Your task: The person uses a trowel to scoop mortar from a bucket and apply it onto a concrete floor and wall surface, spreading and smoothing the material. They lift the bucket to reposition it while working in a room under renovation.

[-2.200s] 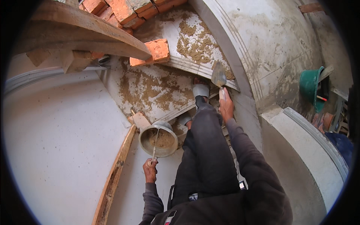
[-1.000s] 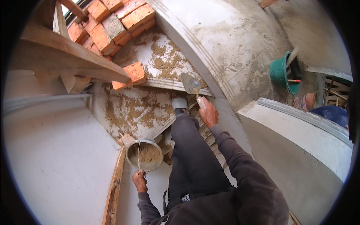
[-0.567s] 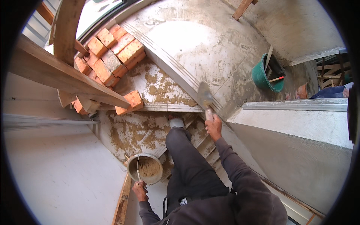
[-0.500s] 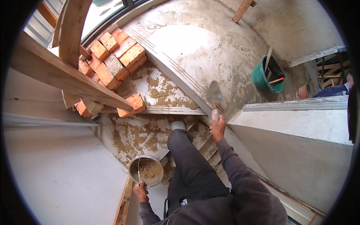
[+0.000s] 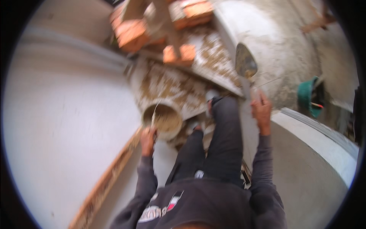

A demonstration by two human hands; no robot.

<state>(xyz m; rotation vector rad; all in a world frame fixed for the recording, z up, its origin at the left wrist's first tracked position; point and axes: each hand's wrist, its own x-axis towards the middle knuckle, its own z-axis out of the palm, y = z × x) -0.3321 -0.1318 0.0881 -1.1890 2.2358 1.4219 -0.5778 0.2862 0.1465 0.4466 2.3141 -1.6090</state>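
Observation:
My left hand [image 5: 148,141] is closed on the wire handle of a bucket [image 5: 177,111]. Sandy brown mortar [image 5: 166,121] lies inside it. A trowel [image 5: 246,61] is gripped by its handle in my right hand [image 5: 261,110], its pointed blade directed away from me with a little mortar near the handle end. Below the bucket and trowel are steps [image 5: 167,86] smeared with patches of mortar, where my feet stand.
Orange bricks [image 5: 131,35] are piled at the far left, and a single brick [image 5: 180,53] sits on a step edge behind a wooden post. To the right stands a green bucket [image 5: 305,95] beyond a low wall [image 5: 312,133]. A wooden board [image 5: 105,173] runs along my left.
The view has swung, shifting the bricks upward and the green bucket rightward. My left hand still holds the bucket, my right the trowel. Both my legs now show on the steps.

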